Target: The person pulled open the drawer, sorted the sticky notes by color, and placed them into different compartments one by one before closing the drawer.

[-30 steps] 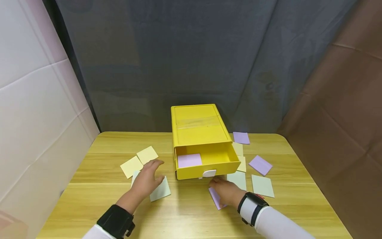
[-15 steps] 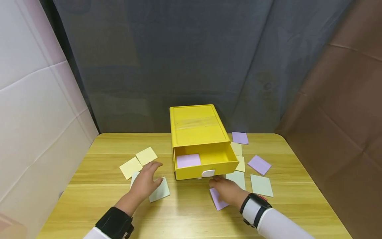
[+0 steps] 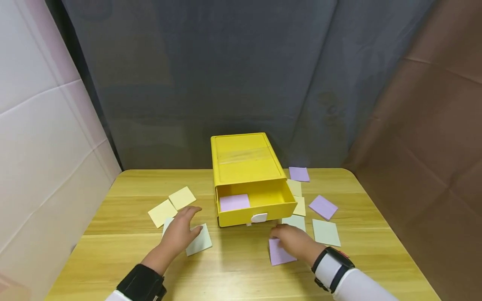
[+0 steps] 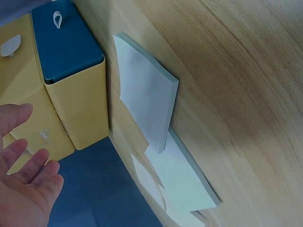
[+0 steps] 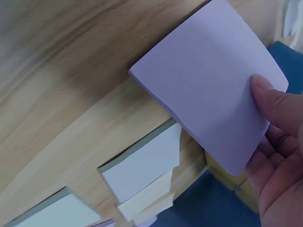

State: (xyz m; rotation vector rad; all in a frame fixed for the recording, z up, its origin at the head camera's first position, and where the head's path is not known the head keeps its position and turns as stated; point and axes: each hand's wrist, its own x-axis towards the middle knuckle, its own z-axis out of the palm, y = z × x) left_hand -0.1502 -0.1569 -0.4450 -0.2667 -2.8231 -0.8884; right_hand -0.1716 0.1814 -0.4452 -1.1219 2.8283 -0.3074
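My right hand (image 3: 295, 240) pinches a purple sticky note pad (image 3: 280, 254) in front of the drawer unit. Seen from the right wrist, the thumb lies on the face of this pad (image 5: 203, 85) and the other fingers are behind it. My left hand (image 3: 178, 232) hovers over pale green pads (image 3: 200, 240), its fingers relaxed and holding nothing. The yellow drawer unit (image 3: 244, 156) has its upper drawer (image 3: 273, 211) pulled out, with a purple pad (image 3: 234, 202) inside. Below it, the left wrist view shows a closed blue drawer (image 4: 66, 42) with a white loop pull.
Two yellow pads (image 3: 162, 213) lie left of the unit. To its right are more yellow pads (image 3: 299, 207), pale green pads (image 3: 326, 233) and purple pads (image 3: 323, 207). A grey cloth (image 3: 226, 83) hangs behind the wooden table (image 3: 233, 271).
My right hand has moved slightly right and drawn the purple pad along, which now shows more of its face. The left hand has stayed over the green pads. The head view has shifted slightly.
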